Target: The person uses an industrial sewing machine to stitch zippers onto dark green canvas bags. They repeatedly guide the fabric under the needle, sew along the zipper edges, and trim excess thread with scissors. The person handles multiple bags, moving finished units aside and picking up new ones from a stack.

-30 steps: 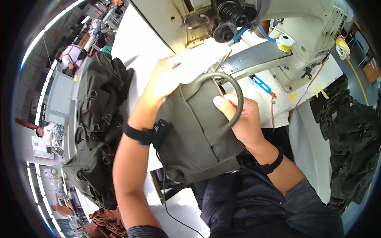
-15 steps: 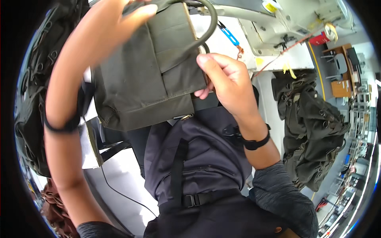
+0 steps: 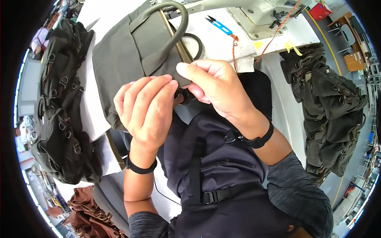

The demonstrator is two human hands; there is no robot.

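A dark olive handbag (image 3: 115, 51) lies in front of me, partly on the white table. It has rolled handles (image 3: 180, 29) and a brass-toothed zipper (image 3: 181, 53) along its right side. My right hand (image 3: 224, 89) pinches the bag's near right corner, by the end of the zipper, between thumb and fingers. Right beside it, my left hand (image 3: 147, 109) is closed on the near edge of the same bag, its fingertips almost touching the right thumb. The back of the left hand hides its thumb and part of the edge.
Blue thread snips (image 3: 220, 25) lie on the white table (image 3: 194, 18) beyond the bag, near a sewing machine bed (image 3: 256, 23). Similar dark bags hang in piles at the left (image 3: 65, 83) and right (image 3: 331, 99). Brown bags (image 3: 91, 214) sit at lower left.
My left hand has come down from the bag's far end to its near edge, beside the right hand. The right hand keeps its pinch. The bag appears shifted left and farther away.
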